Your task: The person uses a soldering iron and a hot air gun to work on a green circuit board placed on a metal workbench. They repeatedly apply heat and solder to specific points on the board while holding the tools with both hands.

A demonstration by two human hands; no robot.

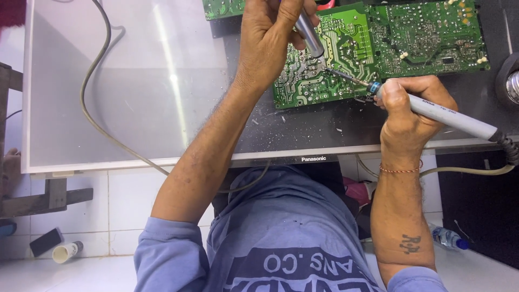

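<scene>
While the left hand (267,46) clenches its fingers (286,11) around a silvery metal cylinder tool (309,33), the tool's lower end presses onto the green printed circuit board (378,43) just below those fingers. Beside it, the right hand (408,111) grasps a grey pen-shaped soldering iron (438,112), whose thin tip reaches leftward from the fingertips to the same spot on the board, which lies on a glossy flat panel (135,97).

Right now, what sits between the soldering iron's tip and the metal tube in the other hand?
In the head view, only the green circuit board shows between the soldering iron tip and the metal tube; both nearly meet there.
</scene>
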